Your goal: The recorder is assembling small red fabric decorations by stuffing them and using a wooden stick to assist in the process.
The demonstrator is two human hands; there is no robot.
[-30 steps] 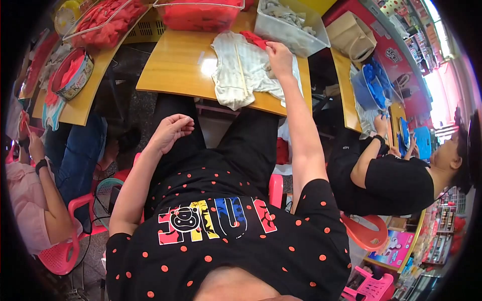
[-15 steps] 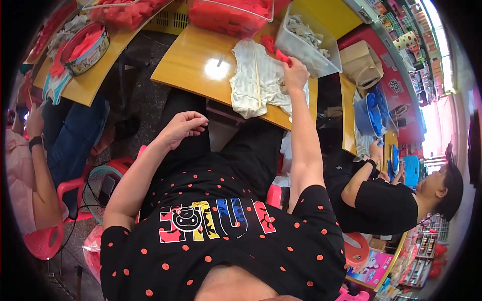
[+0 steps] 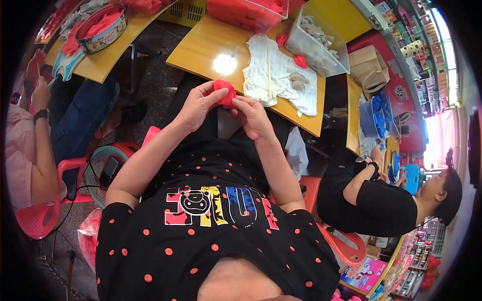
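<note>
- Left hand (image 3: 200, 104): it pinches a red cloth piece (image 3: 225, 94), thumb laid over the top, in front of the white cloth (image 3: 257, 70) and a little to its left.
- Right hand (image 3: 252, 116): it grips the same piece by its near right edge, fingertips close to the other hand's thumb, just short of the white cloth.
- The red piece is bunched between the two hands, its longer way running away from the wearer and leaning slightly left at the far end; I can't tell one end from the other.
- A thin wooden stick (image 3: 269, 75) lies along the white cloth, pointing away from the wearer.
- Greyish scraps (image 3: 299, 81) sit on the white cloth's right half, and two red scraps (image 3: 300, 61) lie by its far edge.
- Under the white cloth, the yellow wooden surface (image 3: 196, 55) shows bare on its left.
- A clear bin (image 3: 307, 54) of grey cloth blocks the way past the white cloth's far right side; a red-filled tub (image 3: 241, 22) stands beyond it.
- Well right of the white cloth are a paper bag (image 3: 369, 70) and a blue-filled bucket (image 3: 368, 123); well left, a round tin (image 3: 108, 40).
</note>
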